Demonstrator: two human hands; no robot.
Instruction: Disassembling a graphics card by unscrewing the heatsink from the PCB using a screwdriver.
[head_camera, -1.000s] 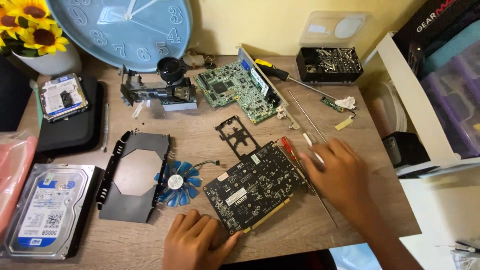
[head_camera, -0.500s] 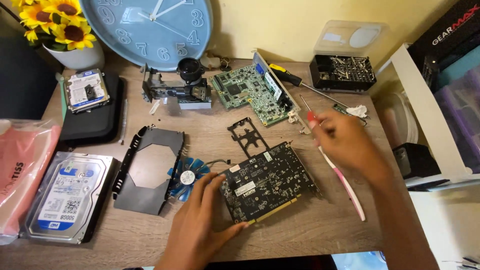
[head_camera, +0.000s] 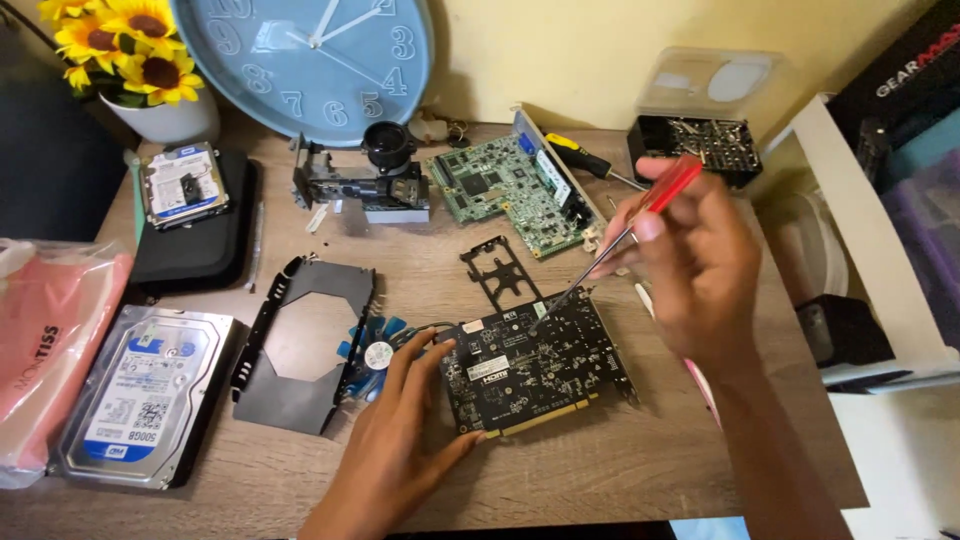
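A black circuit board (head_camera: 545, 365) lies flat on the wooden table (head_camera: 620, 470) in front of me. My left hand (head_camera: 400, 430) rests at its left edge, thumb and fingers steadying it. My right hand (head_camera: 695, 265) holds a red-handled screwdriver (head_camera: 640, 220) tilted down to the left, its tip touching the board's upper middle. A blue fan (head_camera: 375, 350) lies just left of the board beside a black shroud plate (head_camera: 300, 345). A small black bracket (head_camera: 500, 270) lies above the board.
A green circuit board (head_camera: 510, 190), a black lens assembly (head_camera: 365, 180) and a yellow-handled screwdriver (head_camera: 580, 160) lie at the back. Two hard drives (head_camera: 140, 395) (head_camera: 180, 185) sit at the left beside a pink bag (head_camera: 50, 340). A clock (head_camera: 310, 60), sunflowers (head_camera: 120, 50) and a bit case (head_camera: 695, 140) line the rear.
My right hand picked up the red screwdriver from the table and brought its tip down onto the black board. My left hand slid up to the board's left edge.
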